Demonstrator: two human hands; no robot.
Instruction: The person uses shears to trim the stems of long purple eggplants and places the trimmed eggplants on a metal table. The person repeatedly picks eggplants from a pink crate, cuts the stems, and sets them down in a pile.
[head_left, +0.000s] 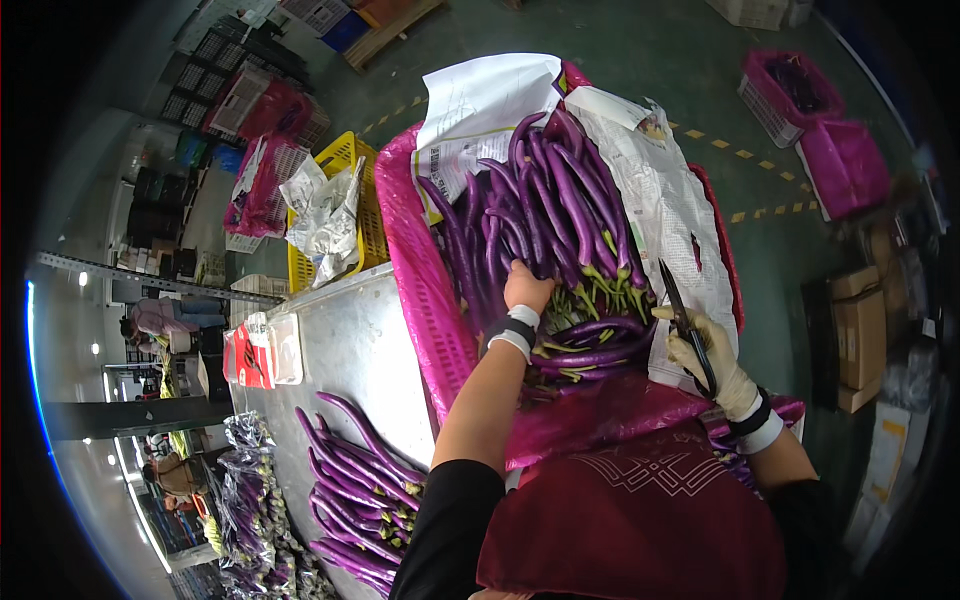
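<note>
In front of me long purple eggplants (574, 202) fill a crate lined with pink plastic film (409, 225). Most lie lengthwise with green stems toward me, while several lie crosswise at the near end (596, 352). My left hand (525, 289) is bare and reaches down among the eggplants, touching them left of the stems. Its fingertips are partly hidden, so its grip is unclear. At the crate's right side, my right hand (703, 352) wears a pale glove and holds black-handled scissors (677, 300), blades pointing away from me. Newspaper sheets (652, 172) line the crate's edges.
On the metal table (360, 322) at left lie more eggplants (364, 495) and several plastic-bagged eggplants (251, 510). Behind it stands a yellow crate (367, 225) with crumpled newspaper (326, 214). Pink-lined crates (795, 82) and cardboard boxes (859, 330) stand at right. People work at far left.
</note>
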